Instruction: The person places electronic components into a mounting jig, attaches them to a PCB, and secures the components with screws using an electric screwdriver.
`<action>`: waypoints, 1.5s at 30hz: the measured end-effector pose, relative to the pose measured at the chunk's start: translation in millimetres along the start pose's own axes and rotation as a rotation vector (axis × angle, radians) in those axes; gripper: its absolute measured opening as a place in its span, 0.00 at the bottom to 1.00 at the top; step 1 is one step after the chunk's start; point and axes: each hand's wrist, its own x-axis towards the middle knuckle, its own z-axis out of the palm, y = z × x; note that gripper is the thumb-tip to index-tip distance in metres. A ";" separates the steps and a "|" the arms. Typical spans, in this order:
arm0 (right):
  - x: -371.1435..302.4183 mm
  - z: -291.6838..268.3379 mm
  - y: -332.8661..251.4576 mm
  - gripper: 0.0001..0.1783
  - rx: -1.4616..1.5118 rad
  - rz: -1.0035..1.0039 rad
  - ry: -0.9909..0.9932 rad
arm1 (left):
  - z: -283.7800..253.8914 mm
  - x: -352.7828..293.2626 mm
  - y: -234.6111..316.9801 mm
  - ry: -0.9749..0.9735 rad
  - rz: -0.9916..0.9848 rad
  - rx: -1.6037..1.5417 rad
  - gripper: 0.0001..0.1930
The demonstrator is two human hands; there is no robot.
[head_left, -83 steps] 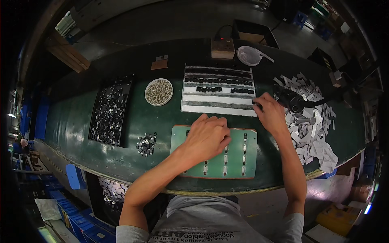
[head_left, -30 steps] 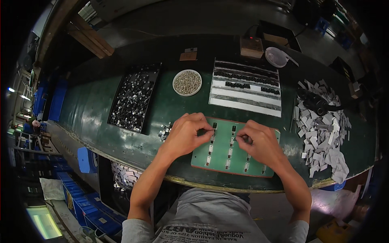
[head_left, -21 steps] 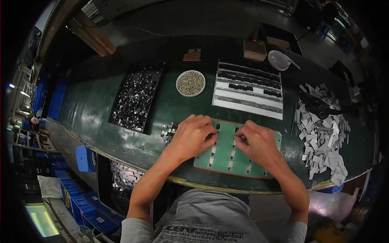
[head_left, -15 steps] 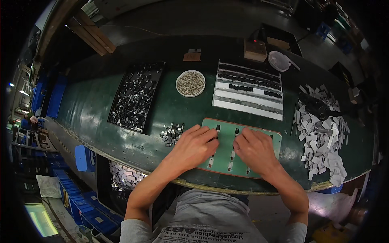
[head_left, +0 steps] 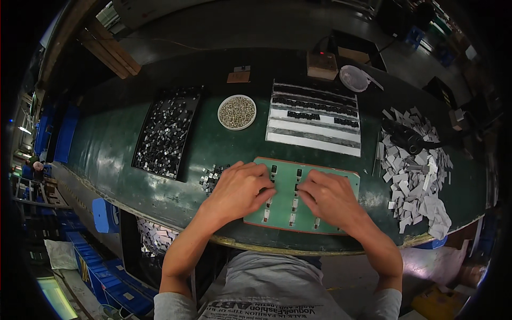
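Note:
A green board (head_left: 285, 192) with a reddish-brown edge lies near the table's front edge, carrying rows of small black and metal parts. Over its left side, my left hand (head_left: 240, 189) is closed in a pinch at the left row of parts. My right hand (head_left: 329, 198) pinches at the neighbouring row, its fingertips beside a small black piece (head_left: 296, 187). Whatever sits between the fingers of either hand is too small and covered to make out. Loose black-and-silver parts (head_left: 209, 180) lie in a pile just left of my left hand, which partly hides them.
A black tray (head_left: 137, 154) of small parts stands at the left. Beyond the board are a white bowl (head_left: 220, 118) of tiny metal pieces and a white sheet (head_left: 314, 143) with black strips. Grey-white pieces (head_left: 408, 186) are heaped at the right, with a black tool (head_left: 408, 140) on them.
The whole view has shifted slightly, so the table things appear farther left. My left fingertips have moved a little nearer along their row. A second black piece now shows by my right fingertips.

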 end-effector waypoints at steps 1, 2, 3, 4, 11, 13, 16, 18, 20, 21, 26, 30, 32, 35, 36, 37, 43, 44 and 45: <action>4.1 -4.9 5.3 0.03 -0.005 0.049 0.052 | -2.8 5.8 0.3 0.003 0.002 0.000 0.04; 10.9 -12.4 13.4 0.02 -0.010 0.097 0.104 | -5.5 16.4 1.1 0.060 0.014 0.012 0.04; 20.0 -20.7 25.6 0.03 -0.025 0.162 0.154 | -6.2 28.8 1.1 0.113 0.019 0.023 0.05; 24.6 -27.1 46.0 0.05 -0.071 0.222 0.207 | -4.5 49.3 1.7 0.165 0.049 0.025 0.06; 49.3 -25.3 119.2 0.08 -0.266 0.351 0.198 | 40.9 159.8 -19.3 0.276 0.065 0.221 0.09; 50.3 -21.1 123.2 0.08 -0.275 0.331 0.202 | 48.8 168.5 -23.4 0.304 0.087 0.240 0.07; 52.1 -20.4 127.6 0.08 -0.278 0.326 0.180 | 55.6 176.8 -25.8 0.287 0.094 0.279 0.05; 52.5 -20.6 129.7 0.09 -0.286 0.329 0.179 | 58.6 180.8 -27.4 0.239 0.083 0.296 0.06; 54.1 -19.7 130.4 0.08 -0.281 0.324 0.174 | 61.1 184.1 -30.8 0.264 0.093 0.300 0.05; 54.1 -20.0 131.6 0.08 -0.285 0.322 0.174 | 62.1 186.0 -31.3 0.260 0.096 0.298 0.05; 53.3 -15.7 137.4 0.07 -0.267 0.315 0.194 | 65.7 190.5 -32.8 0.254 0.099 0.246 0.04; 54.3 -16.6 137.6 0.06 -0.242 0.295 0.194 | 67.3 187.5 -33.2 0.274 0.090 0.200 0.04; 54.3 -17.2 138.9 0.06 -0.240 0.297 0.192 | 67.4 186.6 -32.8 0.283 0.073 0.166 0.04; 55.4 -17.0 137.6 0.07 -0.215 0.296 0.188 | 67.2 186.7 -32.8 0.270 0.068 0.156 0.04; 54.5 -16.9 137.9 0.07 -0.197 0.304 0.187 | 68.4 186.6 -33.4 0.270 0.069 0.156 0.04; 53.7 -15.8 138.5 0.07 -0.198 0.304 0.188 | 69.6 186.2 -34.0 0.279 0.082 0.150 0.04; 51.8 -18.2 142.0 0.07 -0.076 0.344 0.248 | 65.1 182.7 -32.6 0.298 0.094 0.100 0.05; 52.3 -21.5 142.2 0.07 0.016 0.377 0.265 | 63.0 182.1 -32.9 0.316 0.085 0.086 0.05; 52.5 -24.0 142.4 0.07 0.109 0.407 0.282 | 60.6 181.1 -33.2 0.317 0.086 0.087 0.05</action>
